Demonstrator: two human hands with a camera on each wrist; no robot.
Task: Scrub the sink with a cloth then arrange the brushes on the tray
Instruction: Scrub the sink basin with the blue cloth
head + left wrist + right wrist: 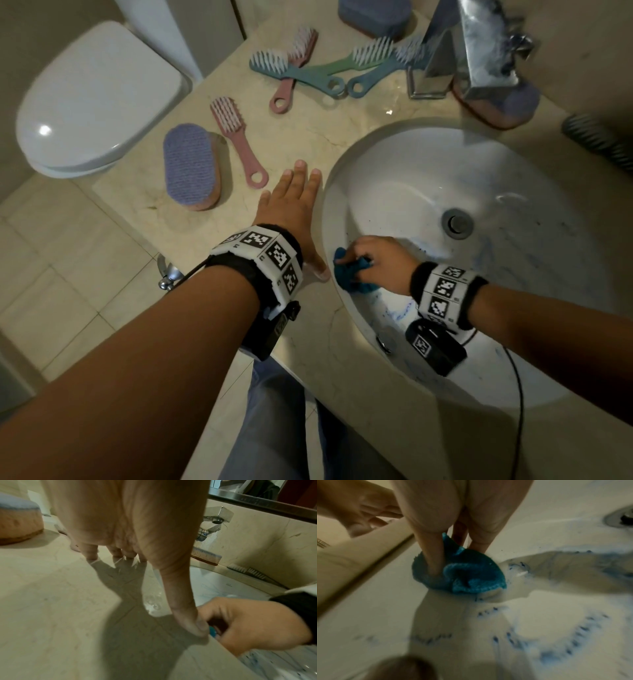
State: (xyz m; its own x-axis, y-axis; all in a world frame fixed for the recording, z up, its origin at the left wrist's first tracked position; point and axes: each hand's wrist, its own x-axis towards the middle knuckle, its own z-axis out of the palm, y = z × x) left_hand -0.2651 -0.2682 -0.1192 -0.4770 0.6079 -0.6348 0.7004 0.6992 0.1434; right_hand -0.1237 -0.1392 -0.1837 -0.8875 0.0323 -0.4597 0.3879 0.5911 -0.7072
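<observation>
Our right hand [380,262] grips the bunched cloth [352,274] at the sink [513,164] wall near the rim; left hand [294,209] lies flat on the tabletop [308,130]. We'd press firmly over those blue smears.

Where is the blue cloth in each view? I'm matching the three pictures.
Head: blue cloth under the right hand, on the sink's near-left wall.
Left wrist: a sliver, lower right.
Right wrist: centre.
Shared landmark: the sink's rim.

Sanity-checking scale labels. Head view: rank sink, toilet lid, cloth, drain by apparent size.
1. Sink
2. Toilet lid
3. Cloth, partly hidden by the right hand
4. Drain; close to the cloth, so this order is unsure.
</observation>
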